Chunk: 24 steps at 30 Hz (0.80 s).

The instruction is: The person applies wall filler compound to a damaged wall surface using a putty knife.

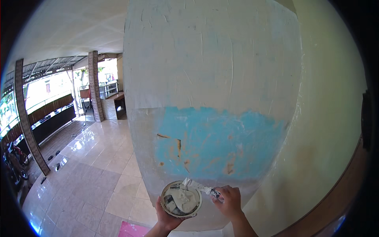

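My left hand (167,218) is wrapped round a round tub (193,215) from its left side and below. White putty (185,199) lies in the tub, with darker patches of the inside showing at its left. My right hand (229,200) grips the dark handle of a putty knife (202,188) smeared with white putty. The knife's blade end is over the tub's upper rim. Beyond my hands stands a wall (213,71) coated whitish above, with a bare blue painted area (213,138) below that has brown chipped spots and cracks.
A pale green wall (327,118) meets the coated wall at the right. Glossy tiles cover the floor (94,185) at the left, with a pink mat (132,230) near the wall's foot. Pillars (95,87), sandals (58,166) and a parked motorbike (17,158) are farther off.
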Each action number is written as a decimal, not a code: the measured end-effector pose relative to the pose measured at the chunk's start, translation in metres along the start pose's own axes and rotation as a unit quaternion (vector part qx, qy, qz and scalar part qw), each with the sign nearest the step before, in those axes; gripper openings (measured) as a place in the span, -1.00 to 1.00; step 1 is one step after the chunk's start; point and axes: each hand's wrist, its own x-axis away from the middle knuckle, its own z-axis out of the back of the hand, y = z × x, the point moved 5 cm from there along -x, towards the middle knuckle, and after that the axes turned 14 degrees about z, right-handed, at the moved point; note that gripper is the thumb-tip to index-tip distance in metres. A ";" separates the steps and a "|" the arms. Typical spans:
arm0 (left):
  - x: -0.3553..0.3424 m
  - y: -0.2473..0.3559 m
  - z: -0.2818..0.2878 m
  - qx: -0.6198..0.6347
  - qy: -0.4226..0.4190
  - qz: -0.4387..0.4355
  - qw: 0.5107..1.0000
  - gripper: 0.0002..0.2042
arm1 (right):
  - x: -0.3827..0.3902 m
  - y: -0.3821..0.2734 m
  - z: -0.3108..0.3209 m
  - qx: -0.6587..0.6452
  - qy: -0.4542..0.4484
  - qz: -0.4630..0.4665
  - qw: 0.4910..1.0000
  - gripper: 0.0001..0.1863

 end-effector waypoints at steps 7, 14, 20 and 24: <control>0.017 0.038 0.013 -0.001 -0.006 0.011 1.000 -0.10 | -0.023 -0.022 -0.035 -0.143 -0.019 -0.096 0.985 -0.66; 0.027 0.066 0.031 -0.010 0.007 0.032 0.999 -0.07 | -0.032 -0.046 -0.065 -0.300 -0.114 -0.186 0.929 -0.59; 0.031 0.084 0.041 -0.013 -0.012 0.058 0.998 -0.08 | -0.023 -0.054 -0.086 -0.250 -0.054 -0.175 0.951 -0.59; 0.038 0.093 0.047 0.009 -0.044 0.060 0.997 -0.08 | -0.035 -0.068 -0.074 0.008 0.007 0.018 1.000 -0.57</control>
